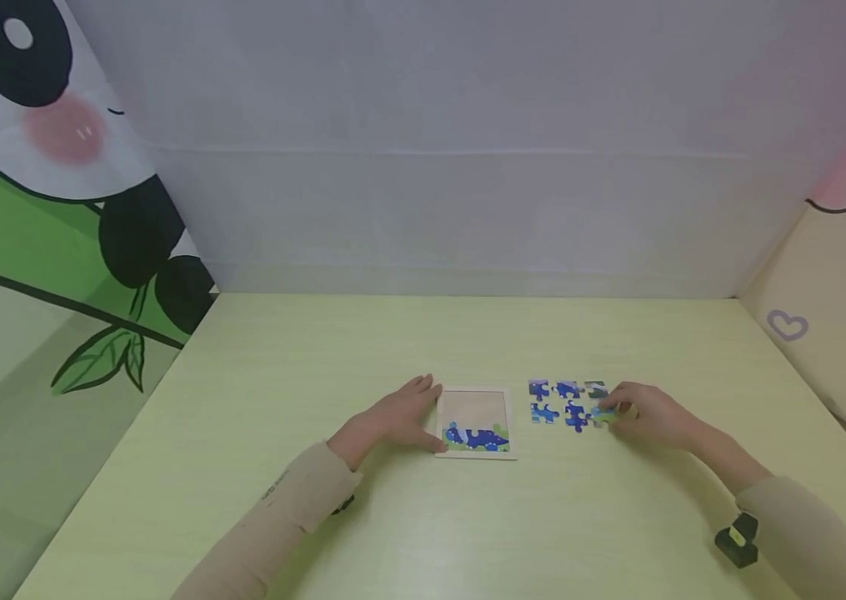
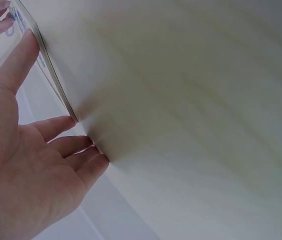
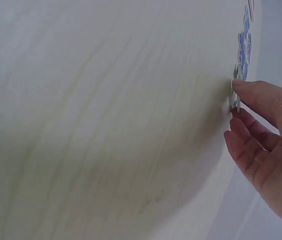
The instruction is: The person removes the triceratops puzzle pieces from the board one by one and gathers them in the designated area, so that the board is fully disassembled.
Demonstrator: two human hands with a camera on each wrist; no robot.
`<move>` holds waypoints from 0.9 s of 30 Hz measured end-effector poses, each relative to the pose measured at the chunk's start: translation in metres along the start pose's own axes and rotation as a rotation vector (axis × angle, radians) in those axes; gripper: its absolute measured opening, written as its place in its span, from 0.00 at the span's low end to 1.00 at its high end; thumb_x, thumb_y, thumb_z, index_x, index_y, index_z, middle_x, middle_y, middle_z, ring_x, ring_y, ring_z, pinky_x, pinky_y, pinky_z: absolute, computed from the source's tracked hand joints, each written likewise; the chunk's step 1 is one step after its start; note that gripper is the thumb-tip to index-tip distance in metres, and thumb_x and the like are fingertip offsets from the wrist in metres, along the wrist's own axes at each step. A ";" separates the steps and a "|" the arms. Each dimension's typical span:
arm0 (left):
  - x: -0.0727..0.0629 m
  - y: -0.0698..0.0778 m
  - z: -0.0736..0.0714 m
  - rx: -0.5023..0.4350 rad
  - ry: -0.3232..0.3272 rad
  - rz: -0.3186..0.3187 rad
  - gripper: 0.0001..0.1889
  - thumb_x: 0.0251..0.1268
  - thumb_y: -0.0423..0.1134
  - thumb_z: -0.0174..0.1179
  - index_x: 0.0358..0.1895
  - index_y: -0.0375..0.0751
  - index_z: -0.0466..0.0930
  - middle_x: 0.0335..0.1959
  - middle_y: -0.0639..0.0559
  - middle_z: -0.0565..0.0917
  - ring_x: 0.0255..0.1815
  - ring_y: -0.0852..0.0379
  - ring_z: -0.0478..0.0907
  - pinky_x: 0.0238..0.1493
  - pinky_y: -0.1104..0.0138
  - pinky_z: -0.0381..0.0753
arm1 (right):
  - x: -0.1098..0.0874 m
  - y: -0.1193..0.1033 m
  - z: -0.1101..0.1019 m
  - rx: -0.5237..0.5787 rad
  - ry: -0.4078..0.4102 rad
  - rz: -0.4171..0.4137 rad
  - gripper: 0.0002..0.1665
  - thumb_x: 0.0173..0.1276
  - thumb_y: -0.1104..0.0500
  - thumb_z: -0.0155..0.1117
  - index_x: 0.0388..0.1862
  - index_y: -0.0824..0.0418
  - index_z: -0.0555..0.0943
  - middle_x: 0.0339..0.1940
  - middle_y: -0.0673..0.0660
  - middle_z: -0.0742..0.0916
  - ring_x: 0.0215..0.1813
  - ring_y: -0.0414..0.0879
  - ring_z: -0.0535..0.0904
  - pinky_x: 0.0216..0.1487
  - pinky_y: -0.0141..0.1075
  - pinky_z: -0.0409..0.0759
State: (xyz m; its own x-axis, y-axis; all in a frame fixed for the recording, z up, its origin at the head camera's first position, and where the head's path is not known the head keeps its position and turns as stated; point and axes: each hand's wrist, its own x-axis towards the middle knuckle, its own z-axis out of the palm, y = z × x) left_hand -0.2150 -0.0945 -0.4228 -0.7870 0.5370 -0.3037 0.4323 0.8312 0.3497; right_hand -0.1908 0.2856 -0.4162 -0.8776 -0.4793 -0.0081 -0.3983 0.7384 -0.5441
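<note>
A white-rimmed puzzle tray (image 1: pixel 513 427) lies flat on the table, its bottom row filled with a blue dinosaur picture and its upper part bare. My left hand (image 1: pixel 398 417) touches the tray's left edge, with thumb and fingers spread and fairly straight; the left wrist view shows the fingertips (image 2: pixel 83 141) along that edge. Beside the tray lie several loose puzzle pieces (image 1: pixel 568 390) in two rows. At the lower right of them, my right hand (image 1: pixel 655 414) pinches a green-and-blue puzzle piece (image 1: pixel 602 417) between thumb and fingers, seen edge-on in the right wrist view.
The pale wood-grain table (image 1: pixel 362 333) stretches around the tray and pieces. A light wall (image 1: pixel 468 217) stands behind it. Printed panels flank it, a cartoon one (image 1: pixel 40 217) at the left and a cream one (image 1: pixel 835 275) at the right.
</note>
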 end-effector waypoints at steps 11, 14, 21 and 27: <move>0.000 -0.001 0.002 -0.014 0.010 0.006 0.50 0.46 0.58 0.65 0.69 0.36 0.52 0.72 0.40 0.47 0.72 0.46 0.42 0.69 0.56 0.50 | -0.002 0.003 -0.001 -0.013 -0.002 -0.016 0.16 0.52 0.67 0.66 0.42 0.70 0.81 0.36 0.56 0.81 0.36 0.48 0.76 0.34 0.35 0.77; 0.000 -0.001 0.002 -0.011 0.008 0.005 0.50 0.46 0.58 0.65 0.69 0.36 0.52 0.72 0.40 0.47 0.72 0.46 0.42 0.69 0.56 0.50 | -0.002 0.005 -0.001 -0.022 -0.002 -0.024 0.15 0.52 0.67 0.66 0.41 0.69 0.81 0.35 0.55 0.81 0.36 0.47 0.76 0.34 0.35 0.77; 0.000 -0.001 0.001 -0.010 0.009 0.006 0.50 0.47 0.58 0.65 0.69 0.36 0.52 0.71 0.39 0.47 0.72 0.45 0.42 0.69 0.56 0.49 | -0.001 0.007 -0.001 -0.015 -0.006 -0.027 0.16 0.51 0.67 0.67 0.41 0.69 0.81 0.35 0.54 0.81 0.36 0.48 0.76 0.35 0.34 0.77; -0.001 -0.001 0.001 -0.012 0.008 0.007 0.50 0.47 0.58 0.65 0.70 0.36 0.51 0.72 0.40 0.47 0.72 0.45 0.41 0.69 0.56 0.48 | 0.002 0.004 -0.004 -0.011 -0.025 -0.037 0.16 0.50 0.67 0.68 0.40 0.68 0.81 0.35 0.54 0.81 0.37 0.49 0.76 0.36 0.36 0.77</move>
State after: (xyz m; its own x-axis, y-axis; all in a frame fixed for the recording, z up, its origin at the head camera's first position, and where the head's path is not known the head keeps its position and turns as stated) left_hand -0.2145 -0.0954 -0.4234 -0.7875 0.5414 -0.2945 0.4320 0.8257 0.3626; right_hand -0.1950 0.2899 -0.4153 -0.8553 -0.5180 -0.0093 -0.4334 0.7253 -0.5350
